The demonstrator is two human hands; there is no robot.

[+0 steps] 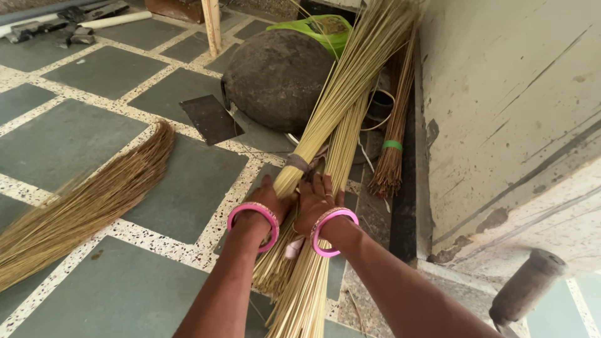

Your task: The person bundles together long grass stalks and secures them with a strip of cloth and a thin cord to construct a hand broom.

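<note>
Against the wall on my right, low over the tiled floor (69,138), I have a bundle of pale straw sticks (350,81) under both hands — it leans up from the floor toward a green bag (325,28). My left hand (266,200) is closed round it just below a grey band (298,163); my right hand (316,200) presses a second loose bundle (307,294) beside it, fingers curled narrow. I judge I am at the binding step: gathering the sticks tight at the tie. Next calls for a firm squeeze and even ends — the sticks look thin, dry and apt to splay. Further out lie a brown broom (94,200), a round dark stone (275,78) and a darker bundle with a green band (392,144).
</note>
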